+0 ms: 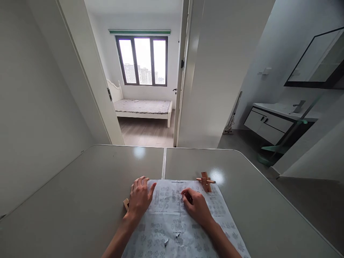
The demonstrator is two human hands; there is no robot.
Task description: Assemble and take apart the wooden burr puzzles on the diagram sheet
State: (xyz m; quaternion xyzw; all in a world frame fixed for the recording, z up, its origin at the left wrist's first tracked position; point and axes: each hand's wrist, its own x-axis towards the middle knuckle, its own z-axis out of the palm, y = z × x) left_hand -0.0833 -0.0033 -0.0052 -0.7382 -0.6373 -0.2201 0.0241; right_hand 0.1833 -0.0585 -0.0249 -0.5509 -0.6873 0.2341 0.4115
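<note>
A large printed paper sheet point(172, 220) with rows of small diagrams lies on the table in front of me. At its upper left edge my left hand point(140, 197) rests open, thumb apart from the fingers. Just left of that wrist sits a wooden block point(126, 204), partly hidden by the hand. My right hand point(197, 206) is over the middle right of the sheet, its fingers curled in, and no object shows in it. Beyond it, a wooden interlocking puzzle point(206, 181) of crossed pieces sits on the sheet's upper right corner.
Two small dark-and-white torn spots or scraps point(166, 243) show low on the sheet. The grey table point(94, 186) has a pale centre seam and rounded far corners. Past it are a doorway with a bed point(145, 107), and a washbasin cabinet point(268, 123) at right.
</note>
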